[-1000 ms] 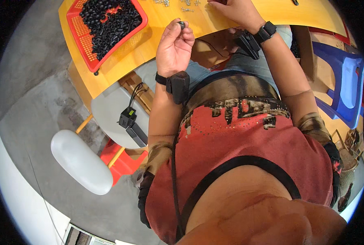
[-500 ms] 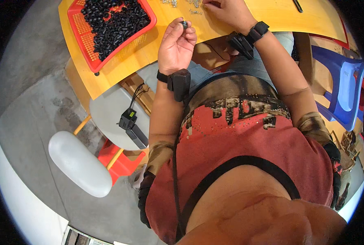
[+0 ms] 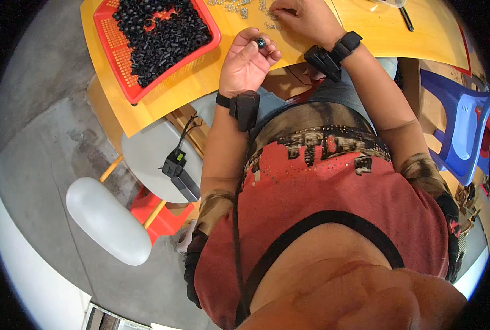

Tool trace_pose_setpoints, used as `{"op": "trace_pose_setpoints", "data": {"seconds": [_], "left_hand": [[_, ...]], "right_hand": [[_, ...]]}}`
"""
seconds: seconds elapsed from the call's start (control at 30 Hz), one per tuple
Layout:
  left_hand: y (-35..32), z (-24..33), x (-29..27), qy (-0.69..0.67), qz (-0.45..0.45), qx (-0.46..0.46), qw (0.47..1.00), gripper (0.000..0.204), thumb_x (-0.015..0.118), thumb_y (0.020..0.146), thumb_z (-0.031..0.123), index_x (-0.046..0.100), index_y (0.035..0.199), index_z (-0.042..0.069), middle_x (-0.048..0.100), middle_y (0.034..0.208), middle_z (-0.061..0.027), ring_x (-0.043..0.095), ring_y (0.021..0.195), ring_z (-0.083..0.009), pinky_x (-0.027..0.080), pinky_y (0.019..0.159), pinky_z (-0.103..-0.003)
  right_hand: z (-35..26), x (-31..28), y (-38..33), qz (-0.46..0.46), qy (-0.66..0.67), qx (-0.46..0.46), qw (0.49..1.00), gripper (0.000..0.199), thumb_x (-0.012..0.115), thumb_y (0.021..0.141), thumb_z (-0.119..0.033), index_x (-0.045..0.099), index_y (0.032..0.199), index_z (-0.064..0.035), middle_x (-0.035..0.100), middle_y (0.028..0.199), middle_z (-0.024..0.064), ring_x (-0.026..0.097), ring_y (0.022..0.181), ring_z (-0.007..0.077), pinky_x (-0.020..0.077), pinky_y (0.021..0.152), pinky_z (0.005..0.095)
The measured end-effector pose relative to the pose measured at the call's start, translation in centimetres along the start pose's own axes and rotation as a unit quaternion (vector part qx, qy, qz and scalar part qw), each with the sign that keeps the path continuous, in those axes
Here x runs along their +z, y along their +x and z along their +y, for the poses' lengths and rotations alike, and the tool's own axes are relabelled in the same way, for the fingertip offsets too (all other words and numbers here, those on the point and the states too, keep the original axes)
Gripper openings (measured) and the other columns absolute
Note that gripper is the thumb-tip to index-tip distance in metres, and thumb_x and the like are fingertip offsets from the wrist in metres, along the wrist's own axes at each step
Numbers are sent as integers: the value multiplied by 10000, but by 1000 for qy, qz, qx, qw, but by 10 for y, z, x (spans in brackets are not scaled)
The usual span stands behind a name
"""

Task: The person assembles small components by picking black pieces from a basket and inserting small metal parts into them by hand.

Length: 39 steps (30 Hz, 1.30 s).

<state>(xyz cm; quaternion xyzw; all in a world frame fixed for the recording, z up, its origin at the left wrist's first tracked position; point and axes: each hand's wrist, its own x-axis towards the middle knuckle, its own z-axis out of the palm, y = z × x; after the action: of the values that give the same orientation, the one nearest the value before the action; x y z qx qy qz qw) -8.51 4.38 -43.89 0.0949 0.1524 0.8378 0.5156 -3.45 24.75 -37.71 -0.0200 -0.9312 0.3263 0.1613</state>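
Between thumb and fingertips of my left hand (image 3: 248,65) is a small round black part (image 3: 260,42), with a paler spot in its hollow end. That palm faces up over the table's near edge. My right hand (image 3: 304,21) is closed in a pinch low over the table, beside small clear, shiny pieces (image 3: 239,8); what its fingertips hold, if anything, is hidden. Left of my left hand stands a red plastic basket (image 3: 215,38), heaped with small black parts (image 3: 168,52), some round and some tube-like.
The yellow table (image 3: 184,91) curves across the top. A black pen-like stick (image 3: 406,19) lies at its right. Left of me are a white-seated chair (image 3: 146,148) with a pale backrest (image 3: 107,220) and a black device (image 3: 180,173) on the seat. A blue plastic chair (image 3: 462,121) stands right.
My left hand has shifted slightly right, its fingers more spread, with the black part's hollow end now turned into view. My right hand remains by the clear pieces. The view has tilted a little.
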Motion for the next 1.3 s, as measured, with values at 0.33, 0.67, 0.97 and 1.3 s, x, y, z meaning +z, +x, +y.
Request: {"op": "trace_pose_setpoints", "data": {"seconds": [0.33,0.67,0.97,1.3], "left_hand": [[-7,-8,19,-35,-9,-34,999,264,641,941,93,596,1198,127,618,1069,-86,564,1004,-217,475,906,-418],[-12,-8,22,-12,-20,-32,999,258,632,949,97,589,1202,128,612,1050,-83,560,995,-210,475,896,-405],[-6,-5,22,-27,-20,-35,999,250,626,947,82,584,1192,105,600,1048,-95,564,997,-215,490,888,-407],[-3,-4,16,4,-15,-52,999,272,622,955,132,584,1224,141,544,1041,-53,500,1004,-200,433,912,-402]], "right_hand": [[-9,-18,-5,52,8,-16,999,92,691,764,-120,714,804,-40,604,753,151,583,780,339,491,696,426],[-8,-34,-9,61,-13,-10,998,121,685,781,-127,719,814,-16,627,781,165,596,795,344,502,715,416],[16,-45,19,77,-63,23,995,180,668,819,-119,709,892,42,673,870,202,622,862,357,519,774,420],[38,-31,39,5,-116,-12,993,194,613,871,-92,659,1003,42,624,1040,205,585,991,378,492,876,412]]}}
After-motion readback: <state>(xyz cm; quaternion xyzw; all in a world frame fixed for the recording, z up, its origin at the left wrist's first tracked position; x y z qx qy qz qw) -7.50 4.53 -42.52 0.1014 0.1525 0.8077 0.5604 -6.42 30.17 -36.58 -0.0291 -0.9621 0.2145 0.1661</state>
